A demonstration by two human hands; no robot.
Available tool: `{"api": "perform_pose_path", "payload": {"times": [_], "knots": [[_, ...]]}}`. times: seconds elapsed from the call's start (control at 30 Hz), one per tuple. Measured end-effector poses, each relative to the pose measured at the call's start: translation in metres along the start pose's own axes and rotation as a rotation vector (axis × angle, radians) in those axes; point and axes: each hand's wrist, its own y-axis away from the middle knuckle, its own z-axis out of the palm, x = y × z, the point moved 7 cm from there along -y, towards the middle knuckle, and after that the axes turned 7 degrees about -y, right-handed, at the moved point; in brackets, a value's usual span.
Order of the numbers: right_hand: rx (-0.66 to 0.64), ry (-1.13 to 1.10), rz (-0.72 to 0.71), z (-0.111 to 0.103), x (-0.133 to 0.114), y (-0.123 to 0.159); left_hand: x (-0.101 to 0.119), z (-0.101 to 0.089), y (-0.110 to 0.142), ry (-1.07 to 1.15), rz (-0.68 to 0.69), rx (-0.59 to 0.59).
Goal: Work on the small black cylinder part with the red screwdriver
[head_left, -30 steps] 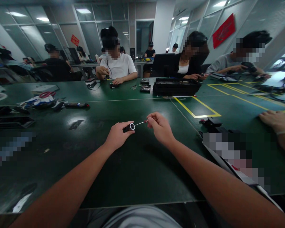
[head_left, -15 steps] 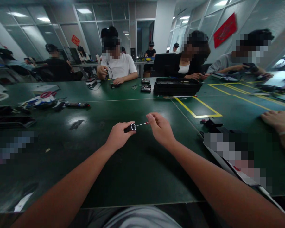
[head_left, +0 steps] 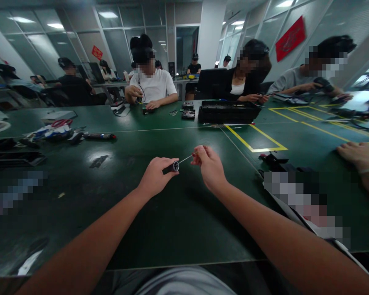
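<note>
My left hand [head_left: 155, 176] is closed round a small black cylinder [head_left: 171, 167] with a silver ring at its open end, held just above the green table [head_left: 172, 213]. My right hand [head_left: 209, 166] pinches the far end of a thin metal rod [head_left: 186, 157]. The rod's near tip meets the cylinder's ringed end. A bit of red shows at my right fingertips. Both forearms reach in from the bottom of the view.
Another person's hand [head_left: 358, 155] rests on the table at the right. A black tray [head_left: 227, 111] and small parts lie at the far side, where several people sit working. Tools and a red cable [head_left: 60, 122] lie far left. Yellow tape lines [head_left: 252, 139] mark the right half.
Both hands drifted slightly right. The rod's far end rose, so it now slants up from the cylinder, and the cylinder's ringed end turned more sideways.
</note>
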Motion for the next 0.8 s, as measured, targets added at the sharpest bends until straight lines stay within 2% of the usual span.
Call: {"api": "perform_pose_path", "payload": {"times": [0.07, 0.1, 0.2, 0.43, 0.8], "knots": [[0.082, -0.105, 0.121, -0.008, 0.015, -0.006, -0.003, 0.0, -0.002, -0.053, -0.006, -0.014], [0.14, -0.113, 0.133, -0.013, 0.019, -0.008, -0.007, 0.0, -0.003, -0.081, -0.032, -0.038], [0.178, -0.101, 0.119, -0.02, 0.023, -0.012, -0.018, 0.005, -0.005, -0.119, -0.087, -0.114], [0.025, -0.032, 0.048, -0.004, 0.01, -0.002, -0.014, 0.008, -0.005, -0.116, -0.053, -0.107], [-0.032, 0.174, -0.107, 0.003, -0.006, 0.003, -0.009, 0.009, -0.003, -0.087, -0.009, -0.096]]}}
